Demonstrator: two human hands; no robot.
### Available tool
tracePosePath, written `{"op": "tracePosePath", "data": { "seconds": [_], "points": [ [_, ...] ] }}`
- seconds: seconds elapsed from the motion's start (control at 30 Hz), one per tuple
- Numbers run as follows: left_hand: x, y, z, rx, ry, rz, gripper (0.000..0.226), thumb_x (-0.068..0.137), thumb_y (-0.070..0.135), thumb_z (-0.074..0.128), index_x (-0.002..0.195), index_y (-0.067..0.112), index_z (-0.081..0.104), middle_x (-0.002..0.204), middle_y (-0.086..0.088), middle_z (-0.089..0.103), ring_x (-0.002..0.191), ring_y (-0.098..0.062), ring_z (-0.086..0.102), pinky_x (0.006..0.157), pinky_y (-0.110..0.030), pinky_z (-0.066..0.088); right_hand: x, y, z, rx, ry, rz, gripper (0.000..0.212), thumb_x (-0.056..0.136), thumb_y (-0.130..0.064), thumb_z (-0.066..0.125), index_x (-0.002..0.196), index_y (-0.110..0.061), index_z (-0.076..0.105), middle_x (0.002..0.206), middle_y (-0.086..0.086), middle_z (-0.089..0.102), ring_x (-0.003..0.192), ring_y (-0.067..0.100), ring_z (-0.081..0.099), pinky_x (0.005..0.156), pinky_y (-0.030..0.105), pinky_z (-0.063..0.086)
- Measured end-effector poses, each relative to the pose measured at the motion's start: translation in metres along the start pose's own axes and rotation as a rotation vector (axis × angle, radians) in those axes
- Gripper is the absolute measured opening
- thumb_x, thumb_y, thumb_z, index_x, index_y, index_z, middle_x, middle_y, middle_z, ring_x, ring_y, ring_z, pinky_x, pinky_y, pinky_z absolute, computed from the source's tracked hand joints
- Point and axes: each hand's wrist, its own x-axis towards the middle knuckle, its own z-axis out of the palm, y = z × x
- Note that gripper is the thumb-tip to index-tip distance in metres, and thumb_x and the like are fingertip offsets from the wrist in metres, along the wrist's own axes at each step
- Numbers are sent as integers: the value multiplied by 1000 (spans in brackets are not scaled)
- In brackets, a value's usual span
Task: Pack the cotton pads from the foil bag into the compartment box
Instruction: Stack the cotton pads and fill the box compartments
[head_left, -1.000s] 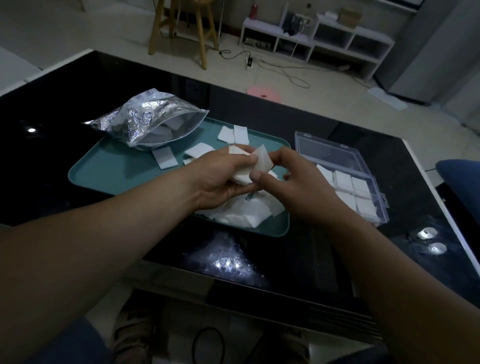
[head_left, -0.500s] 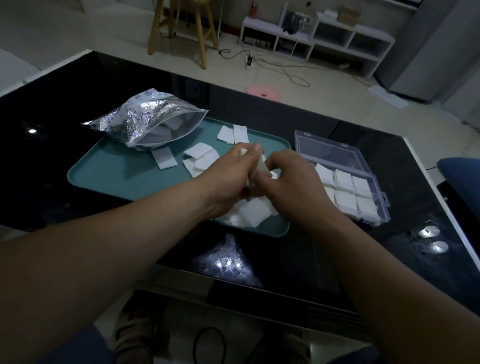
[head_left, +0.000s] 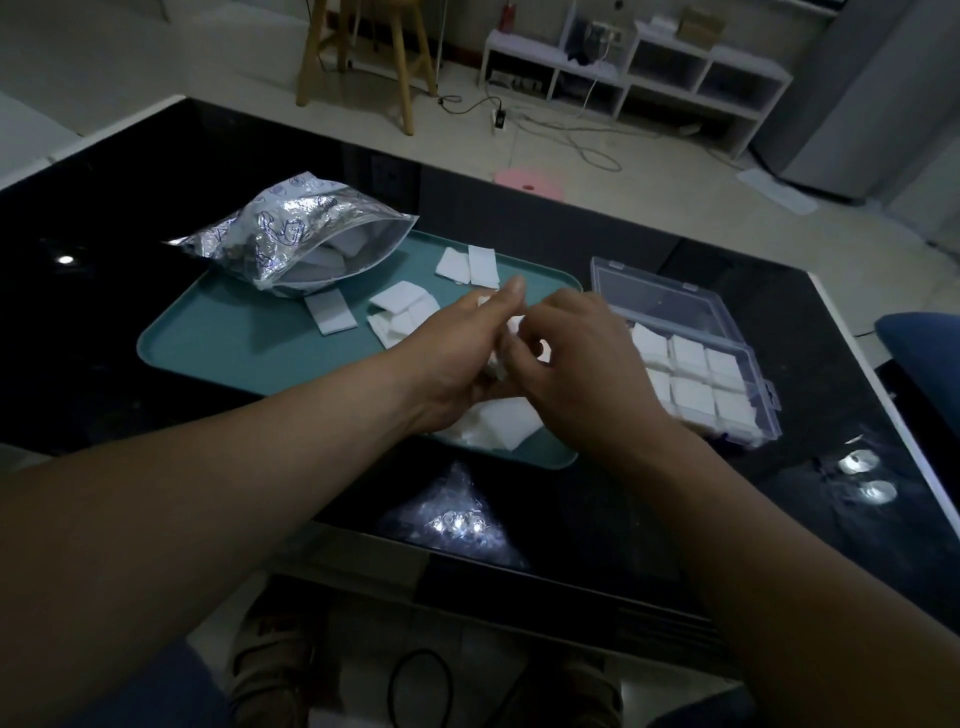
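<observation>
My left hand (head_left: 457, 353) and my right hand (head_left: 576, 364) meet above the right half of the teal tray (head_left: 234, 343), both pinching a small stack of white cotton pads (head_left: 506, 338) that is mostly hidden between the fingers. More loose cotton pads (head_left: 400, 312) lie on the tray, and a heap (head_left: 498, 426) sits under my hands. The open foil bag (head_left: 291, 234) lies on the tray's far left with pads inside. The clear compartment box (head_left: 696, 384) stands open to the right, with pads in several compartments.
The tray and box sit on a glossy black table (head_left: 571, 519) whose white edge runs along the right. Beyond the table are a wooden stool (head_left: 363, 57), floor cables and a low white shelf (head_left: 649, 73). A blue seat (head_left: 924, 343) is at the right.
Both hands have closed tighter around the pads, so the stack shows less than before. The hands have shifted slightly away from me over the tray.
</observation>
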Motion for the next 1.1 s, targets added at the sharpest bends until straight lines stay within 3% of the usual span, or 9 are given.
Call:
{"op": "tracePosePath", "data": {
  "seconds": [0.17, 0.33, 0.4, 0.5, 0.57, 0.63, 0.77, 0.97, 1.1],
  "points": [
    [1, 3, -9, -69, -102, -157, 52, 100, 65, 46, 114, 18, 65, 96, -6, 59, 73, -15, 63, 59, -31, 57, -4, 6, -5, 196, -160, -40, 33, 86, -57, 69, 94, -27, 58, 121, -7, 60, 115, 16, 51, 94, 31, 44],
    [0, -1, -7, -187, -231, -223, 47, 106, 57, 35, 109, 24, 67, 97, -2, 62, 99, -19, 59, 85, -39, 58, -5, 6, -4, 335, -142, 73, 36, 82, -34, 84, 96, -16, 55, 106, -2, 60, 94, 12, 55, 75, 14, 45],
    [1, -3, -7, -197, -197, -218, 42, 106, 55, 38, 107, 26, 68, 95, -1, 58, 91, -16, 57, 81, -35, 59, -4, 7, -5, 377, -142, 73, 38, 81, -33, 85, 96, -15, 55, 107, 1, 62, 95, 13, 57, 75, 12, 44],
    [-1, -3, -4, -179, -231, -236, 50, 106, 59, 32, 96, 25, 68, 88, 0, 60, 79, -13, 60, 73, -31, 58, -6, 9, -4, 405, -200, 91, 43, 79, -34, 86, 99, -18, 52, 109, 0, 61, 93, 13, 61, 78, 18, 52],
    [-3, -3, -3, -183, -272, -260, 55, 106, 60, 24, 97, 25, 65, 87, 1, 66, 75, -13, 67, 71, -32, 56, -7, 10, -3, 414, -214, 99, 43, 79, -34, 86, 98, -22, 50, 109, -1, 60, 94, 19, 64, 81, 41, 59],
    [-2, -4, 0, -180, -278, -280, 51, 107, 59, 25, 104, 24, 62, 89, 0, 67, 75, -13, 69, 68, -30, 57, -9, 12, -5, 418, -226, 97, 45, 77, -35, 87, 97, -22, 49, 107, -2, 59, 93, 21, 63, 79, 47, 58],
    [6, -10, 1, -215, -277, -314, 54, 105, 62, 27, 107, 24, 65, 96, -4, 60, 81, -16, 59, 72, -32, 54, -14, 13, -10, 394, -205, 106, 42, 80, -27, 86, 100, -16, 51, 105, -1, 60, 85, -1, 59, 69, 19, 51],
    [10, -6, 15, -253, -183, -267, 26, 89, 14, 35, 87, 11, 61, 80, -4, 53, 71, -16, 49, 70, -33, 52, -21, 21, -16, 396, -131, 164, 26, 91, -44, 71, 97, -21, 59, 109, -8, 59, 104, 4, 54, 84, 18, 43],
    [16, -11, 32, -155, 15, -142, 22, 95, 5, 45, 104, 5, 65, 91, -12, 64, 70, -19, 62, 60, -33, 59, -18, 31, -20, 337, -10, 375, 22, 100, -40, 62, 87, -22, 64, 86, -7, 63, 80, 5, 58, 69, 29, 41]
  ]
}}
